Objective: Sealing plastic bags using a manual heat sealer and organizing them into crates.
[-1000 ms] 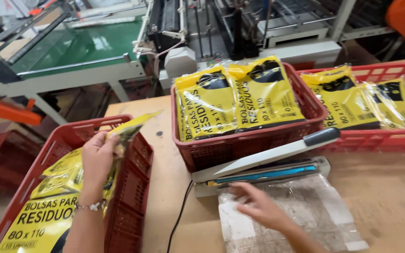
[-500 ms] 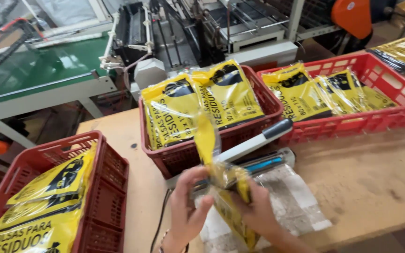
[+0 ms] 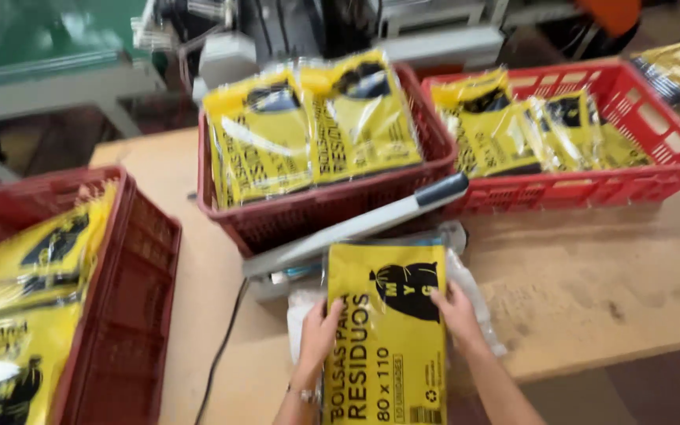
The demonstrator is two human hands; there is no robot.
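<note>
Yellow plastic fills the head view: a flat yellow packet (image 3: 387, 330) printed in black lies on a clear film sheet (image 3: 474, 295) on the wooden bench (image 3: 592, 291), its top edge pushed up against the grey heat sealer (image 3: 356, 228), whose arm stands raised at a slant above the base. Both hands close on the packet from its sides; the left hand (image 3: 318, 334) clasps the left edge with the fingers curled over the front, and the right hand (image 3: 458, 315) presses the right edge near the top, fingers spread flat. To do this step well, it seems wise to keep the two hands level with each other so the mouth of the packet meets the sealing bar square, with no fold or pucker across the top, and to keep fingertips clear of the bar under the raised arm. The film beneath looks slippery, so a light downward press would likely stop the packet from skewing. Just behind the sealer stands a dark red crate (image 3: 316, 208) holding more of the same packets upright, and to its right a brighter red crate (image 3: 670, 169) with others lying loose. At the left edge another dark red crate (image 3: 131, 315) holds a stack of them. A black cable (image 3: 222, 354) runs from the sealer towards the near edge of the bench.
</note>
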